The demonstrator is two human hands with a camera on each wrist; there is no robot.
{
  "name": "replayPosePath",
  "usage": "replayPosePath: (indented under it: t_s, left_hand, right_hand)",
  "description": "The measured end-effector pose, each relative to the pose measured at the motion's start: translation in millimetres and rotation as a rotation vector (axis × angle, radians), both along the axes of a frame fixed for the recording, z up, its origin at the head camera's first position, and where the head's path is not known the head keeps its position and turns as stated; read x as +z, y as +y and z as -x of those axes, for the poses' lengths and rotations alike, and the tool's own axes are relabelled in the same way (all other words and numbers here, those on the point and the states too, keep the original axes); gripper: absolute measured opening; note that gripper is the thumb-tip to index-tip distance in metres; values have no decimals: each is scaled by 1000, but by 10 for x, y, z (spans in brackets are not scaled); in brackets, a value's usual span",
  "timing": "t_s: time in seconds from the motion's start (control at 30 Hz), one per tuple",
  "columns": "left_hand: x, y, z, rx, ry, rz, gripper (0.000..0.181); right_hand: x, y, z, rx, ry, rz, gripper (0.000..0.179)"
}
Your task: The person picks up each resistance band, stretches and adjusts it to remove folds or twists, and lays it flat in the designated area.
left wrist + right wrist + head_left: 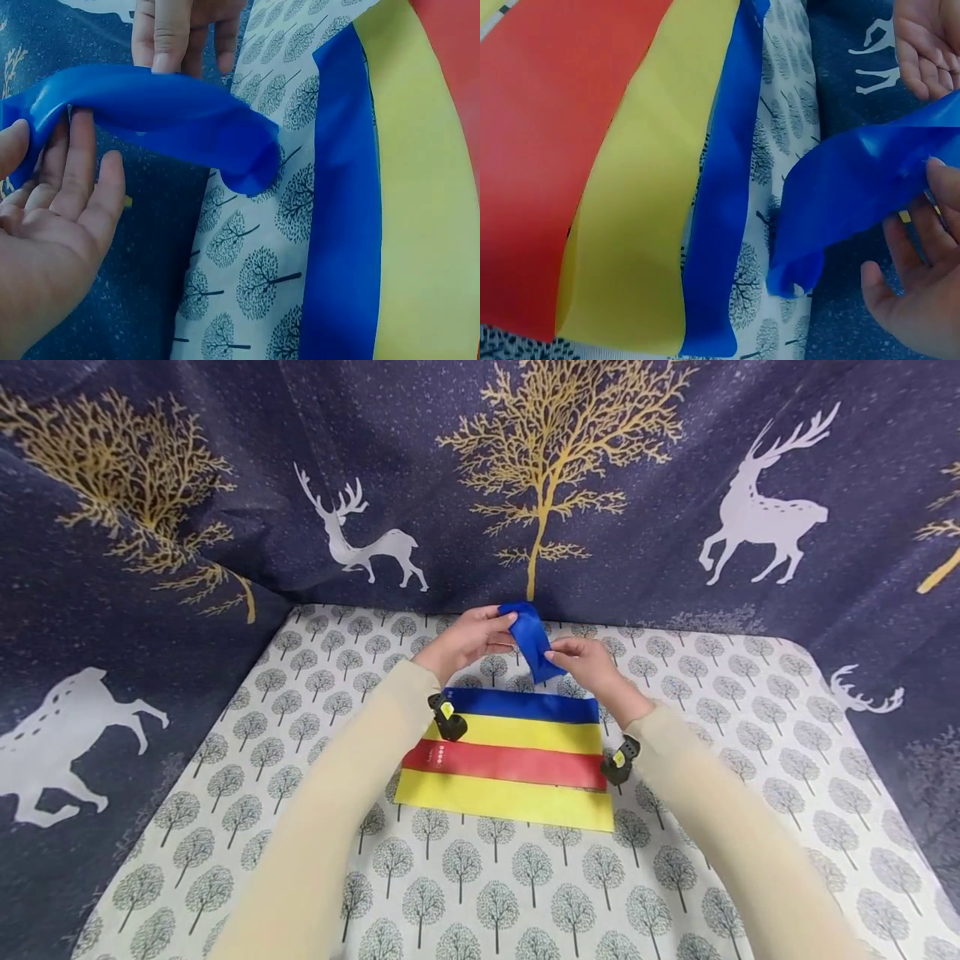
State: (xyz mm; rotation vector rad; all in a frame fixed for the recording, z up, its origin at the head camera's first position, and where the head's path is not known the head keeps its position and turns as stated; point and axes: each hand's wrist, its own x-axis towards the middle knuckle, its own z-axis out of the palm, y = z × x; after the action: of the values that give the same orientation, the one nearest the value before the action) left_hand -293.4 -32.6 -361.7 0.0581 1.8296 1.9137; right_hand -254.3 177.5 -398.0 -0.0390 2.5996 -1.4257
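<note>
A blue stretchy-looking band (pixel 529 637), bent and partly twisted, is held up above the far side of the table. My left hand (pixel 474 635) pinches its upper left end between thumb and fingers. Lower on the band, my right hand (pixel 588 665) pinches the edge; the right wrist view shows its thumb (pixel 943 180) on the blue surface. The band's loose end (pixel 251 161) curls over. Beneath the hands lie flat strips side by side: blue (pixel 525 705), yellow (pixel 532 734), red (pixel 517 766) with small white marks, and yellow (pixel 510 802) nearest me.
A white cloth with printed trees (pixel 495 902) covers the table. Behind it hangs a dark blue curtain (pixel 442 443) with white deer and golden trees. Black wrist cameras sit on both cream sleeves (pixel 360 785), over the strips' sides.
</note>
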Motion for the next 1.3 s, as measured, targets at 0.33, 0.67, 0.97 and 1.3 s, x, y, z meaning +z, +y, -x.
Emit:
replayPosePath:
  t_s: [0.33,0.67,0.97,1.3]
  left_hand:
    - [-85,-150,119,73,79,211,49]
    - [-133,-55,83,-32,268,382,42]
    - [4,220,-59,-262,357,459,42]
    - [64,182,2,-162,299,478,24]
  right_hand:
    - [116,84,43,57,18,38,37]
    - [303,217,8,90,47,200,23]
    - [321,255,-11,132,21,390,28]
    - [270,229,-3,117,-25,87,37]
